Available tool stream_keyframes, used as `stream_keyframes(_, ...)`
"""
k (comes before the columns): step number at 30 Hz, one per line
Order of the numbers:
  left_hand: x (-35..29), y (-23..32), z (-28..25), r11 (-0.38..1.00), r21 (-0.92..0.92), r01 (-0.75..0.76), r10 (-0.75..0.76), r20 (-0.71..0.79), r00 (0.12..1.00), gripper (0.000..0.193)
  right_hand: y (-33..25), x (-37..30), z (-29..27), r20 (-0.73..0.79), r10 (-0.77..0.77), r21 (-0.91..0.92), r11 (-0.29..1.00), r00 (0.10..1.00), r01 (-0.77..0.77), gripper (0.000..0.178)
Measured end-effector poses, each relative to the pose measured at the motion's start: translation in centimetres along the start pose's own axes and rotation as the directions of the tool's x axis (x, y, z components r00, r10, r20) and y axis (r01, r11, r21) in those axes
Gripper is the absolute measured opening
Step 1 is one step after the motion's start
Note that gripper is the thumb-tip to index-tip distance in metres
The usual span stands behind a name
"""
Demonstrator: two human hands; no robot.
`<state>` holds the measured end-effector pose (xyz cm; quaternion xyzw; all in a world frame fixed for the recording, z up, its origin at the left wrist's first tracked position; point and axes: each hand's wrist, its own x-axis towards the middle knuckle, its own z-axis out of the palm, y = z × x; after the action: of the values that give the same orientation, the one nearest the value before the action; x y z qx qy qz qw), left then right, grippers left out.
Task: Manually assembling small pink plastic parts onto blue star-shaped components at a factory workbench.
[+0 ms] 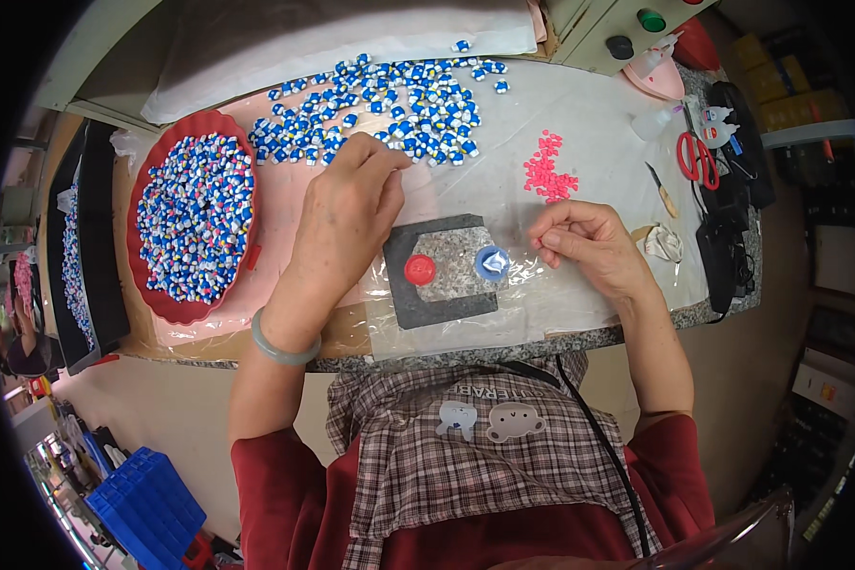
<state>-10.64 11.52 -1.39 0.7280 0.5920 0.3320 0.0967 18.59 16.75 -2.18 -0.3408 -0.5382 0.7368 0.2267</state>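
My left hand (347,204), with a pale bangle (283,344) on its wrist, reaches to the near edge of a spread of small blue-and-white figurines (389,100). Its fingers are bent together there, and whatever they hold is hidden. My right hand (594,249) hovers just below a little heap of pink pieces (547,173), thumb and fingers pinched; I cannot make out anything between them. Between my hands a dark grey mat (427,312) carries a red round cap (419,270) and a blue round cap (492,256) with something white in it.
A red scalloped tray (141,280) full of finished-looking figurines stands at the left. To the right lie a craft knife (662,190), red scissors (695,160), a crumpled white wad (663,243) and a small bottle (651,123). The granite table edge (579,344) runs along my front.
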Motion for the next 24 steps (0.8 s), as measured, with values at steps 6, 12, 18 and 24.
stream_keyframes(6, -0.7, 2.0, -0.1, 0.846, -0.503, 0.176, -0.191, 0.022, 0.981, 0.014, -0.2, 0.1, -0.3, -0.052, -0.012, 0.093, 0.996, 0.999, 0.017, 0.01)
stream_keyframes(12, -1.3, 3.5, -0.1, 0.732, -0.638, 0.24, -0.228, 0.102, 0.968, 0.015, -0.1, -0.2, -0.4, -0.073, -0.027, 0.08, 0.996, 0.997, 0.032, 0.009)
stream_keyframes(18, -1.7, 5.3, 0.0, 0.615, -0.713, 0.336, -0.228, 0.247, 0.942, 0.013, -0.5, -0.5, 0.1, -0.084, -0.033, 0.009, 0.999, 0.996, 0.034, 0.012)
stream_keyframes(24, -1.9, 5.9, 0.4, 0.677, -0.648, 0.348, -0.177, 0.315, 0.932, 0.014, -1.6, -0.9, 1.2, -0.082, -0.037, -0.042, 0.999, 0.996, 0.034, 0.016)
